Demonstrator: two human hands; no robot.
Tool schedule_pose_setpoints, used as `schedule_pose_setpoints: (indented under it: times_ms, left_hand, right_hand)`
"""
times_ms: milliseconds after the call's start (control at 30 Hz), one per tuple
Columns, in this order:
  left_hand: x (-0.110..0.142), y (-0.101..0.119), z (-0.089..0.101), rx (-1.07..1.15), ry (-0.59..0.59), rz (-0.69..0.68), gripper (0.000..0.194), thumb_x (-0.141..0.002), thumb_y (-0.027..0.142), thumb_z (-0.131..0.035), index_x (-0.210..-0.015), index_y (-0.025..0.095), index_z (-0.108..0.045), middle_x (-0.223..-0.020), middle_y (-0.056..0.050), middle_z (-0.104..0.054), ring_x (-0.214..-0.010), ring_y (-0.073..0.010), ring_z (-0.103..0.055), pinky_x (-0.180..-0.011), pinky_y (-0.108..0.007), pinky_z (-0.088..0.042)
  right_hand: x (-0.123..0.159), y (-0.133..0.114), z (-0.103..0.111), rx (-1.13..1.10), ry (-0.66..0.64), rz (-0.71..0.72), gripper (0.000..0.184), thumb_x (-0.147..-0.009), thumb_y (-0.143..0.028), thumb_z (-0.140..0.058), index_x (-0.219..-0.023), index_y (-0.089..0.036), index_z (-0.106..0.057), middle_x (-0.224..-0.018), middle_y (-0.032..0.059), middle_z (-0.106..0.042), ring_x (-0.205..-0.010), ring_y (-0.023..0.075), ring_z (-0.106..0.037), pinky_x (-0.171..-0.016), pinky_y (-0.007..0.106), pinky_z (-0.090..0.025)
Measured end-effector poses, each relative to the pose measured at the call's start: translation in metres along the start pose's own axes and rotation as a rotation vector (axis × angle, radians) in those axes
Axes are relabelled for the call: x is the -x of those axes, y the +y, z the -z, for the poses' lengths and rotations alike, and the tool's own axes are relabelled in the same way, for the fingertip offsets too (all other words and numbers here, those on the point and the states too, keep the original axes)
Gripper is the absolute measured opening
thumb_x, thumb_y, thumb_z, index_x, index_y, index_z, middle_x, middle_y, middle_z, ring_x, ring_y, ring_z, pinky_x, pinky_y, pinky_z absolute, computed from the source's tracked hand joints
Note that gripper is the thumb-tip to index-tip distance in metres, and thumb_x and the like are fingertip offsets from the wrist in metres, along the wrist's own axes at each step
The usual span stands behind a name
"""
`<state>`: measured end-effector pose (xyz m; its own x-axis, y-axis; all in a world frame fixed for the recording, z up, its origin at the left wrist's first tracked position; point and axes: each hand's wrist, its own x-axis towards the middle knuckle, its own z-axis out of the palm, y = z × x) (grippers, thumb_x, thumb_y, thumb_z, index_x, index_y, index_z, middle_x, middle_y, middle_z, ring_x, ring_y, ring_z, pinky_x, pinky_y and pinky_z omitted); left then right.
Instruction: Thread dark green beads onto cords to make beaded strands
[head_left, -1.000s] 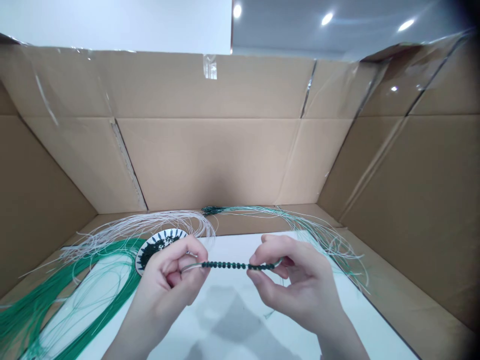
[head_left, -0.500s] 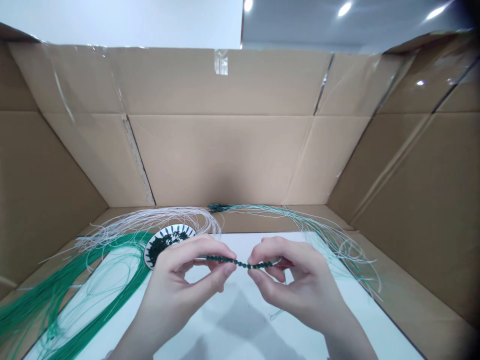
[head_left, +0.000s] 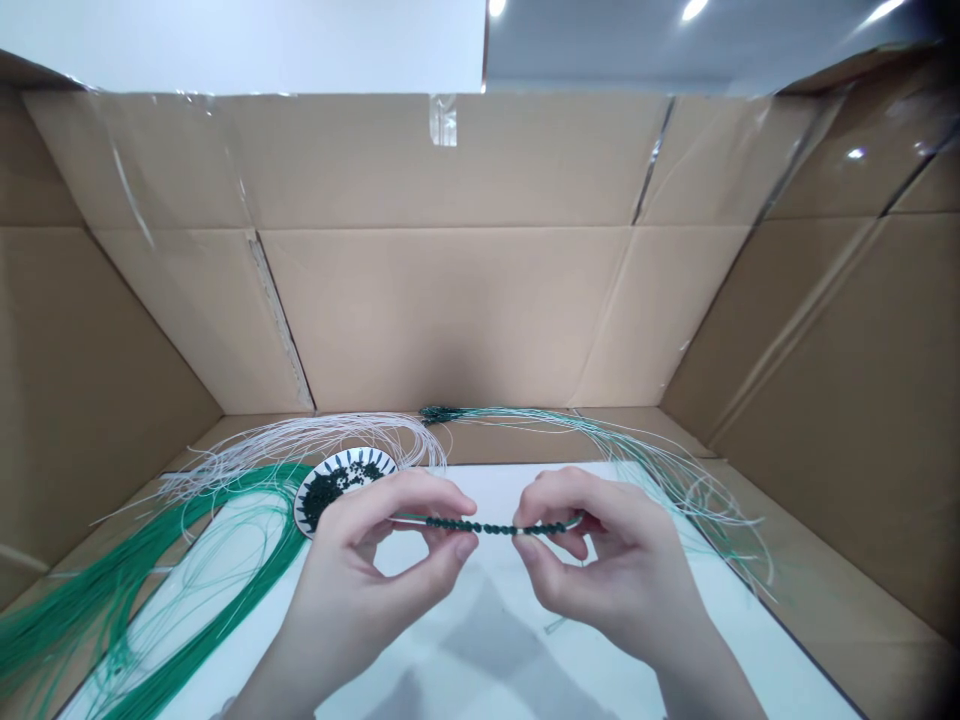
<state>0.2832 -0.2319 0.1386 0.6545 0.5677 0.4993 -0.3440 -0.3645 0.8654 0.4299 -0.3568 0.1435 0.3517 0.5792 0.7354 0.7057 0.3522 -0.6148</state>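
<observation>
A short string of dark green beads [head_left: 496, 529] runs level between my two hands, above the white board [head_left: 480, 640]. My left hand [head_left: 405, 540] pinches it between thumb and index finger, near its left part. On the other side, my right hand [head_left: 592, 545] pinches the beads the same way, and a few show past the fingertips. Green cord extends from the beaded part into each hand. Just behind my left hand sits a round dish [head_left: 360, 462] with a blue-striped rim, holding loose dark beads; the hand hides part of it.
A thick bundle of green cord [head_left: 247, 640] curves over the left side. White cords [head_left: 300, 440] lie behind the dish. Further cords [head_left: 660, 465] spread along the right, joined to a dark beaded cluster [head_left: 441, 414] at the back. Cardboard walls [head_left: 465, 310] enclose the board.
The beads between my hands are now straighter and more exposed, as my right hand has moved slightly right, away from the left. Both hands still pinch the string.
</observation>
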Motion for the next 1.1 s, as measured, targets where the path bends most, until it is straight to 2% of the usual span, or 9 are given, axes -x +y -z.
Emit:
schedule_pose_setpoints:
  times_ms: [100,267,367,467,733,967,1100]
  left_hand:
    - [-0.001,0.000,0.000,0.017,-0.001,-0.029,0.030,-0.078,0.001,-0.075,-0.083,0.030,-0.081,-0.076,0.007,-0.075,-0.053,-0.0071,-0.060,-0.053,-0.017,-0.051]
    - [-0.003,0.001,0.004,-0.072,-0.101,-0.074,0.030,-0.080,-0.001,-0.069,-0.083,0.028,-0.077,-0.075,0.006,-0.070,-0.067,-0.0098,-0.064,-0.062,-0.016,-0.055]
    - [-0.002,0.001,0.004,-0.108,-0.131,-0.057,0.030,-0.083,-0.001,-0.065,-0.082,0.027,-0.074,-0.078,0.006,-0.067,-0.069,-0.0097,-0.064,-0.065,-0.015,-0.058]
    - [-0.001,0.000,0.001,-0.092,-0.129,-0.048,0.030,-0.087,0.000,-0.063,-0.085,0.028,-0.073,-0.084,0.006,-0.065,-0.065,-0.0086,-0.063,-0.063,-0.016,-0.061]
    - [0.000,0.000,0.000,-0.049,-0.125,-0.077,0.031,-0.087,0.001,-0.062,-0.088,0.030,-0.071,-0.085,0.006,-0.063,-0.064,-0.0076,-0.064,-0.059,-0.014,-0.058]
    - [0.001,0.000,-0.001,-0.242,-0.096,-0.228,0.030,-0.081,-0.002,-0.062,-0.084,0.028,-0.062,-0.076,0.006,-0.062,-0.070,-0.0112,-0.056,-0.068,-0.022,-0.050]
    - [0.005,-0.004,0.000,-0.158,-0.121,-0.167,0.029,-0.087,0.001,-0.062,-0.089,0.030,-0.065,-0.082,0.006,-0.064,-0.071,-0.0114,-0.059,-0.065,-0.020,-0.055]
  right_hand:
    - [0.000,-0.001,0.000,0.008,-0.008,-0.002,0.016,-0.072,-0.008,-0.059,-0.073,-0.023,-0.064,-0.055,-0.0092,-0.044,-0.046,0.0060,-0.037,-0.045,0.016,-0.033]
    - [0.000,-0.004,0.000,0.017,-0.017,0.002,0.017,-0.072,-0.007,-0.057,-0.074,-0.023,-0.063,-0.054,-0.0097,-0.041,-0.046,0.0062,-0.034,-0.044,0.017,-0.031]
    - [0.000,-0.005,0.000,0.014,-0.038,0.008,0.017,-0.073,-0.007,-0.057,-0.075,-0.023,-0.063,-0.056,-0.0095,-0.040,-0.047,0.0062,-0.034,-0.045,0.016,-0.031]
    - [0.000,-0.004,0.000,0.008,-0.039,0.008,0.017,-0.074,-0.007,-0.057,-0.075,-0.023,-0.062,-0.056,-0.0094,-0.042,-0.047,0.0057,-0.034,-0.044,0.016,-0.030]
    - [0.004,-0.001,0.001,-0.009,-0.010,0.019,0.024,-0.074,-0.003,-0.060,-0.080,-0.026,-0.065,-0.057,-0.0104,-0.048,-0.046,0.0051,-0.036,-0.045,0.015,-0.032]
    - [0.007,0.000,-0.001,-0.017,-0.007,0.034,0.030,-0.074,-0.002,-0.062,-0.085,-0.030,-0.063,-0.057,-0.0125,-0.046,-0.045,0.0061,-0.034,-0.045,0.017,-0.031]
    - [0.012,0.000,-0.001,-0.003,-0.017,0.025,0.031,-0.075,-0.003,-0.062,-0.087,-0.031,-0.062,-0.057,-0.0126,-0.043,-0.046,0.0060,-0.036,-0.046,0.017,-0.032]
